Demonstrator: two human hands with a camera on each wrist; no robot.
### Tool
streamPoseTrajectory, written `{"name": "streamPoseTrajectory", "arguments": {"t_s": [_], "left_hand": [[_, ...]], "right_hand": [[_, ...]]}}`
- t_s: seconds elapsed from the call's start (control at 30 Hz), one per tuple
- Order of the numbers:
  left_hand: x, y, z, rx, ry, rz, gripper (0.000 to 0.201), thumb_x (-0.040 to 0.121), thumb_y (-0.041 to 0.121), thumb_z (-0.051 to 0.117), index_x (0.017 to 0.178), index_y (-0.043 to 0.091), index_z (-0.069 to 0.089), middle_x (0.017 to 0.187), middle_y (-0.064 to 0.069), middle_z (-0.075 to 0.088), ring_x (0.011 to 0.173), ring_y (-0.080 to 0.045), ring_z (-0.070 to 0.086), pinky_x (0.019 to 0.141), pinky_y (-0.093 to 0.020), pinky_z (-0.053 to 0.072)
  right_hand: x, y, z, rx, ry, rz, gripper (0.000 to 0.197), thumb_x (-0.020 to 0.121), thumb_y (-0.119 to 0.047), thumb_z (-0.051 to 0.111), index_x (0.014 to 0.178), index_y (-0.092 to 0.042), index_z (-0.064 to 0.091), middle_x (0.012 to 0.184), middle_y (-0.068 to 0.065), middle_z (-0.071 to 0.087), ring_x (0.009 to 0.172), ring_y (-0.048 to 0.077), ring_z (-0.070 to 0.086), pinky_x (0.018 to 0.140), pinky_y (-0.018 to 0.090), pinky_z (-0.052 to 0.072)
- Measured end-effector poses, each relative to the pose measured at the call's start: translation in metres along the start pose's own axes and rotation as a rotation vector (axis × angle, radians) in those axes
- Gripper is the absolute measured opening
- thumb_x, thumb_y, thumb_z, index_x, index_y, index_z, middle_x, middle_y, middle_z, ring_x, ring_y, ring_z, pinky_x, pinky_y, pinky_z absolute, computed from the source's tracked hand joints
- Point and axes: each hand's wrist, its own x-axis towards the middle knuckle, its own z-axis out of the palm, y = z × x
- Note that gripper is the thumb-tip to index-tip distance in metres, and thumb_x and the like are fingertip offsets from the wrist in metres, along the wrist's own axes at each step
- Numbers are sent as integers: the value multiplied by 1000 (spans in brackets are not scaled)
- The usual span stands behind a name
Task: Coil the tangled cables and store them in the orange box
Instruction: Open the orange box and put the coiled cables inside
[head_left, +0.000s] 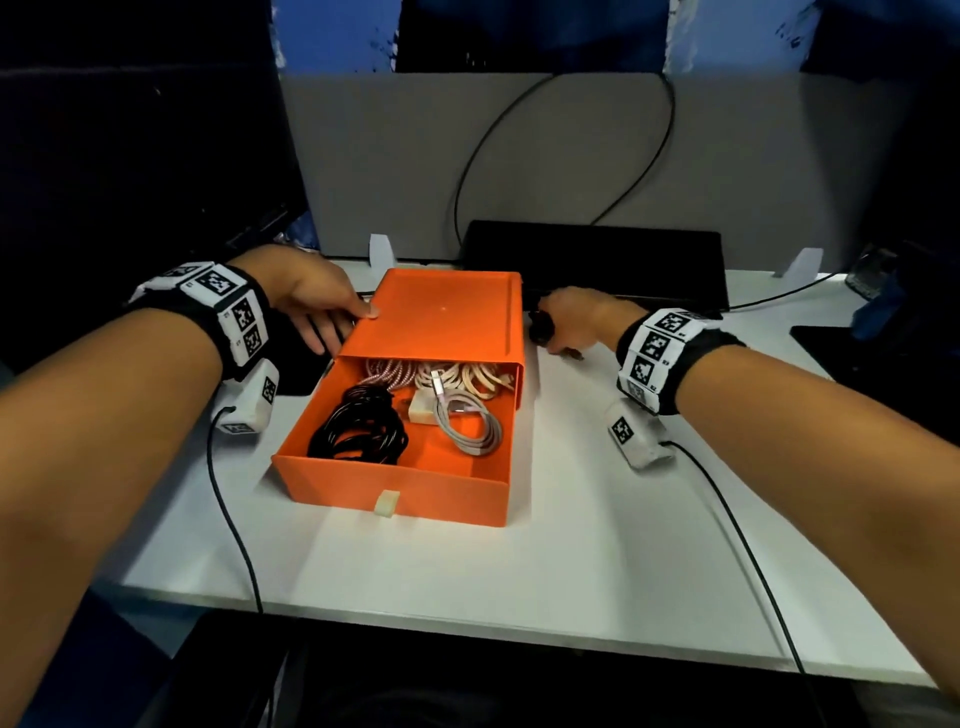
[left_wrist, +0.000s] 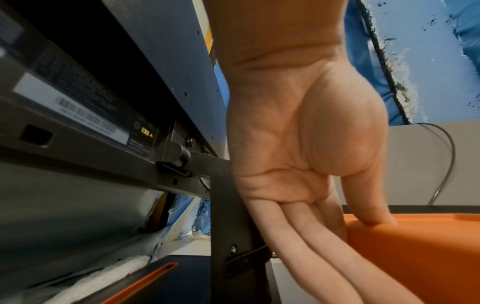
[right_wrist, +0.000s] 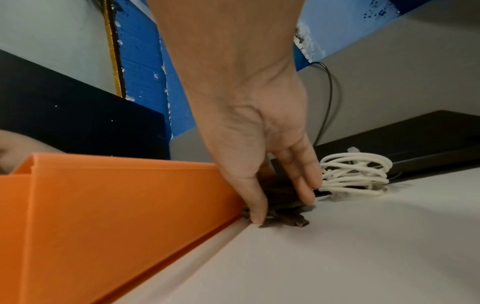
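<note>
Orange box (head_left: 441, 317) steadied by flat left hand (head_left: 311, 296); dark cable (right_wrist: 283, 197) beside box wall pinched by right hand (right_wrist: 259, 156); white coil (right_wrist: 355, 176) just behind.

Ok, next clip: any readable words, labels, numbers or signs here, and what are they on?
None can be read.
White barcode label on the black device: print too blurred.
Yellow warning signs beside it: symbols only.
Wrist bands: square black-and-white marker codes, no words.
Orange box: no print.

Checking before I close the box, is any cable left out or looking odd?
Yes. A white cable bundle lies loosely looped on the desk to the right of the orange box, outside it. The right hand grips a dark cable beside the box, also not stored.
</note>
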Motion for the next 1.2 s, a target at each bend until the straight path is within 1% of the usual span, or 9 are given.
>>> {"name": "streamPoseTrajectory", "arguments": {"t_s": [0.17, 0.3, 0.43, 0.57, 0.73, 0.83, 0.93, 1.07, 1.2], "left_hand": [[0, -1, 1, -16, 7, 7, 44, 106, 37, 51, 117, -1, 69, 101, -16, 78, 87, -31, 77, 72, -40, 62], [0, 0, -1, -16, -2, 8, 43, 106, 37, 51, 117, 0, 69, 100, -16, 78, 87, -31, 78, 72, -41, 62], [0, 0, -1, -9, -13, -2, 43, 106, 38, 51, 117, 0, 69, 103, -16, 78, 89, -31, 78, 76, -42, 62], [0, 1, 1, -17, 10, 0, 44, 107, 37, 50, 117, -2, 68, 100, -16, 78, 81, -29, 78, 74, -41, 61], [-1, 2, 3, -10, 22, -4, 44, 106, 37, 51, 115, -2, 69, 99, -17, 78, 81, -30, 78, 73, -41, 61], [-1, 3, 2, -6, 8, 0, 44, 106, 37, 51, 115, -2, 69, 100, -16, 78, 83, -30, 78, 72, -40, 61], [-1, 3, 1, -5, 0, -2, 44, 107, 38, 51, 116, -1, 69, 100, -16, 78, 84, -30, 78, 68, -38, 62], [-3, 3, 1, -10, -10, 1, 44, 107, 38, 49, 117, -1, 68, 101, -16, 78, 87, -30, 78, 70, -39, 63], [-1, 2, 1, -21, -1, 11, 44, 107, 38, 50, 117, 0, 69, 101, -16, 78, 85, -30, 78, 74, -41, 62]], "right_hand": [[-6, 14, -2, 311, 175, 96, 16, 92, -28, 68, 98, -13, 69, 100, 9, 69, 89, 30, 69, 66, 31, 50], [-39, 19, -28, 780, 467, 139, 12, 93, -25, 70, 83, -20, 65, 93, 5, 75, 80, 22, 72, 72, 40, 61], [-111, -26, -66, 681, 662, -287, 24, 95, -31, 73, 111, -13, 70, 103, 0, 70, 86, 10, 62, 76, 22, 50], [-167, -80, -67, 202, 476, -743, 29, 94, -33, 70, 120, -20, 70, 120, -1, 68, 108, 21, 62, 93, 39, 50], [-163, -115, -28, -205, 357, -842, 24, 99, -17, 61, 121, -19, 72, 113, -2, 73, 114, 22, 63, 107, 41, 45], [-154, -118, -13, -217, 198, -828, 21, 100, -10, 57, 113, -12, 73, 94, 3, 72, 94, 24, 68, 84, 41, 60], [-152, -118, -18, -226, 84, -827, 21, 101, -12, 55, 110, -15, 73, 87, 0, 67, 79, 18, 65, 67, 37, 60], [-154, -111, -41, -36, -193, -847, 25, 105, -23, 55, 117, -24, 76, 101, -7, 74, 88, 14, 65, 83, 38, 56], [-157, -72, -79, 480, -387, -786, 24, 103, -25, 63, 122, -20, 76, 119, -6, 77, 112, 11, 70, 103, 29, 52]]}}
